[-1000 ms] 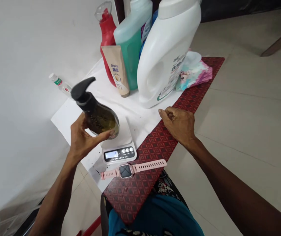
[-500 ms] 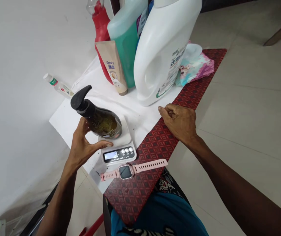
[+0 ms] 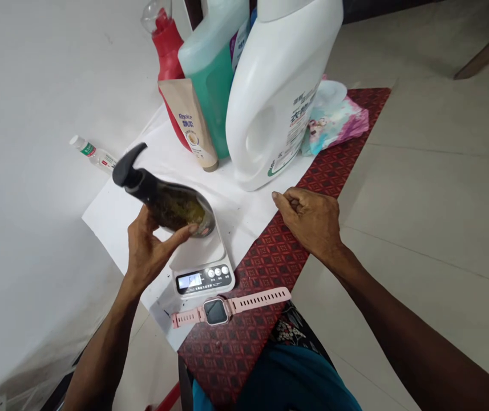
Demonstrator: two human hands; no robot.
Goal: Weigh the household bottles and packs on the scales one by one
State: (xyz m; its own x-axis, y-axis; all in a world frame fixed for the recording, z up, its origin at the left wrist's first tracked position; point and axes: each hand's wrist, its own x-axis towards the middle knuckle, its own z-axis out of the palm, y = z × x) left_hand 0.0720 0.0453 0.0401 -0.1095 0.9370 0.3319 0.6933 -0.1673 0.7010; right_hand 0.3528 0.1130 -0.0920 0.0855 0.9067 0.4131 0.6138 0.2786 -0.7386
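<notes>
My left hand [image 3: 152,242] is closed around a dark pump bottle [image 3: 178,208] with a black pump head, its thumb pressed across the lower part. The bottle leans to the left over the white kitchen scale [image 3: 197,254]; whether its base still touches the platform I cannot tell. Digits on the scale's lit display are too blurred to read surely. At the table's right edge, my right hand [image 3: 310,220] rests with curled fingers, nothing visible in it. A pink-strapped smartwatch [image 3: 216,311] lies just in front of the scale.
Behind the scale stand a white detergent jug [image 3: 270,114], a green-liquid bottle [image 3: 212,85], a beige Rejoice tube [image 3: 190,125] and a red bottle [image 3: 169,54]. A colourful plastic packet [image 3: 338,125] lies at the back right, a small clear bottle [image 3: 94,154] by the wall.
My left thumb has come onto the pump bottle, and the bottle has tipped further left. Digits on the scale's display have changed. My right hand stays curled at the table edge.
</notes>
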